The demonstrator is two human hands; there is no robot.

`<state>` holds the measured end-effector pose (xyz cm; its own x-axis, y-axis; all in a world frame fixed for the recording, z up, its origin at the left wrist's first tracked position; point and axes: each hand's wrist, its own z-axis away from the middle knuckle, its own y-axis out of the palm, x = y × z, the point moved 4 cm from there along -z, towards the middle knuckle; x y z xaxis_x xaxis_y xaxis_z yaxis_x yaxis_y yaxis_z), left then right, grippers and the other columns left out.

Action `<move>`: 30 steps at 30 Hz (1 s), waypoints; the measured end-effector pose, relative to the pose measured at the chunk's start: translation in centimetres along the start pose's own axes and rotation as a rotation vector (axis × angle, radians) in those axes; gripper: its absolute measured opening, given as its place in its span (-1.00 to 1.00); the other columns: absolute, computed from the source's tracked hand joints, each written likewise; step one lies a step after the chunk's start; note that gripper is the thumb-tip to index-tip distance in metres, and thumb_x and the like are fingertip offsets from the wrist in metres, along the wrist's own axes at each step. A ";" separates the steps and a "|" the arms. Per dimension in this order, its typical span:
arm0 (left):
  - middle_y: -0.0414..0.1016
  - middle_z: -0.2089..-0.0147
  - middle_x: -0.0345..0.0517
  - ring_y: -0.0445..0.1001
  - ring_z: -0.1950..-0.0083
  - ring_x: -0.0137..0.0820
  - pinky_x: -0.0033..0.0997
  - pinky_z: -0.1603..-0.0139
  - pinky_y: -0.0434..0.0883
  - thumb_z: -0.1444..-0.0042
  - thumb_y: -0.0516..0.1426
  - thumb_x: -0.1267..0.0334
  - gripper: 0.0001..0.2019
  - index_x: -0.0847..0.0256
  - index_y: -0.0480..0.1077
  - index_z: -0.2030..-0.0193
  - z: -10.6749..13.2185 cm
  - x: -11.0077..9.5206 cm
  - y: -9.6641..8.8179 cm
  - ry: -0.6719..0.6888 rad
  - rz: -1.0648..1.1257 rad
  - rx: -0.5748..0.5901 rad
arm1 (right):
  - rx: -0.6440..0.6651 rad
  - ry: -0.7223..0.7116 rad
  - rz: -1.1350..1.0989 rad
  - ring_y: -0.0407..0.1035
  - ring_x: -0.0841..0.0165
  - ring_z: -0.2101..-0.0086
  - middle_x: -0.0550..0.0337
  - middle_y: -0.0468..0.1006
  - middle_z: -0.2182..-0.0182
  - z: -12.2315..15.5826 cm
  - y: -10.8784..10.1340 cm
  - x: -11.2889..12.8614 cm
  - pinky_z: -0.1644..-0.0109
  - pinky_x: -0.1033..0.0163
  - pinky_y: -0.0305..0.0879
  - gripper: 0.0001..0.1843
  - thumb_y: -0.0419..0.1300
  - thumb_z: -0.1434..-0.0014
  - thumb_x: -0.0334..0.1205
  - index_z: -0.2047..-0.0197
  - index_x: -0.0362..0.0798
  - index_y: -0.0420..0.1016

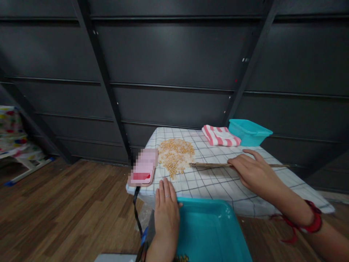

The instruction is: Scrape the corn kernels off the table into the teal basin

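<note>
A heap of yellowish grains lies on the checked tablecloth. My right hand is closed round a flat strip of brown cardboard held edge-down on the cloth, its far end touching the heap's right side. My left hand rests with fingers stretched flat on the near left rim of a teal plastic tray held below the table's front edge. A few grains show in the tray's near corner.
A pink phone with a dark strap lies at the table's left edge. A red-and-white striped cloth and a second teal tub sit at the back right. Dark metal wall panels stand behind; wood floor lies left.
</note>
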<state>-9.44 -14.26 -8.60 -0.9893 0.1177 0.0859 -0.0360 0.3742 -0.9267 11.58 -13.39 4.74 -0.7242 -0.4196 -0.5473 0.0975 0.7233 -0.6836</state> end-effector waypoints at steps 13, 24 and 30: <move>0.25 -0.25 0.24 0.22 -0.27 -0.13 -0.14 -0.18 0.30 -0.12 0.03 0.25 -0.52 0.41 0.25 -0.17 -0.1 0.0 0.0 -0.012 0.014 -0.002 | -0.043 -0.033 -0.017 0.37 0.34 0.43 0.19 0.49 0.51 0.3 -1.3 0.7 0.04 0.10 0.17 -0.69 -0.11 -0.07 -0.57 0.36 -0.09 0.38; 0.25 -0.24 0.23 0.24 -0.25 -0.14 -0.17 -0.17 0.31 -0.11 0.04 0.27 -0.53 0.42 0.26 -0.16 0.0 0.0 -0.2 -0.005 -0.017 -0.019 | -0.055 -0.040 -0.057 0.38 0.35 0.45 0.17 0.52 0.49 1.3 -2.2 0.9 0.06 0.07 0.20 -0.73 -0.09 -0.18 -0.51 0.35 -0.10 0.38; 0.26 -0.24 0.22 0.25 -0.24 -0.13 -0.17 -0.15 0.33 -0.09 0.05 0.26 -0.53 0.42 0.27 -0.15 0.0 -0.1 -0.2 0.011 -0.042 -0.040 | -0.037 -0.025 -0.075 0.38 0.36 0.45 0.19 0.50 0.51 1.9 -2.3 0.8 0.06 0.07 0.20 -0.70 -0.12 -0.12 -0.55 0.35 -0.09 0.37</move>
<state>-9.35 -14.34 -8.42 -0.9854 0.1109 0.1289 -0.0719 0.4155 -0.9067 12.10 -16.44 5.00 -0.7111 -0.4867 -0.5074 0.0177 0.7091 -0.7049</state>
